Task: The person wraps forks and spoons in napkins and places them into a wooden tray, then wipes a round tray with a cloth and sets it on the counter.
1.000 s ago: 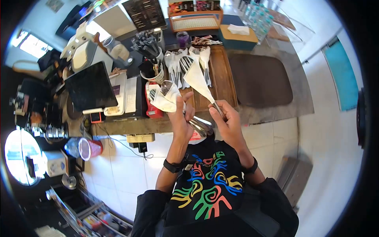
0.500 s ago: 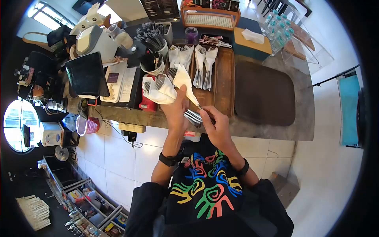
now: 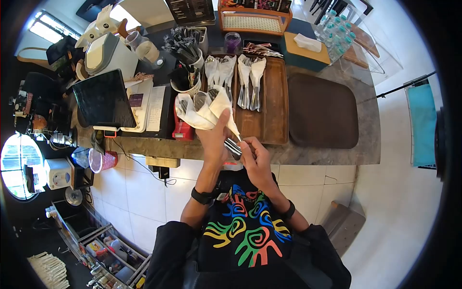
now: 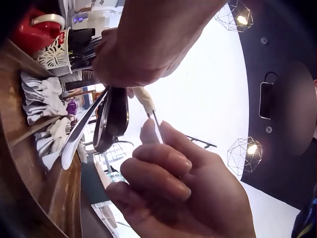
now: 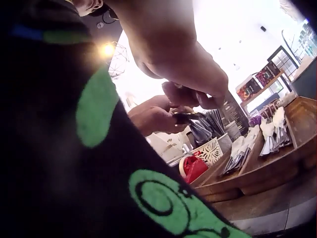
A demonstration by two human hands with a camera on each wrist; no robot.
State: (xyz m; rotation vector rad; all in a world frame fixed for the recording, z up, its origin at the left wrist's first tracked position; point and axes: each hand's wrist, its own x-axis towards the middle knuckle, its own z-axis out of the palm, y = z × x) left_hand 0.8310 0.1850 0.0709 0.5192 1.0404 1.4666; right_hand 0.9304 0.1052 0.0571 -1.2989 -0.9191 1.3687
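My left hand (image 3: 214, 139) grips several cutlery sets with white napkins (image 3: 190, 115) wrapped around their heads. Their bare metal handles (image 4: 111, 119) stick out below that hand. At the front of this bundle, one more napkin-wrapped set (image 3: 222, 107) slants down to the right, and my right hand (image 3: 256, 161) pinches its narrow lower end between thumb and fingers. Beyond the hands, a wooden tray (image 3: 275, 101) holds other wrapped sets (image 3: 251, 79), heads toward the back, in its left and middle compartments.
Left of the tray stand a red tape dispenser (image 3: 182, 129), a patterned pot (image 3: 186, 85) and a tablet (image 3: 105, 101). A dark brown tray (image 3: 323, 111) lies on the right. Behind are a tissue box (image 3: 305, 50), water bottles (image 3: 339, 36) and a purple jar (image 3: 232, 43).
The slanted wrapped set has come in closer against the bundle in my left hand. My right hand has moved down and left with its lower end. The head view has shifted.
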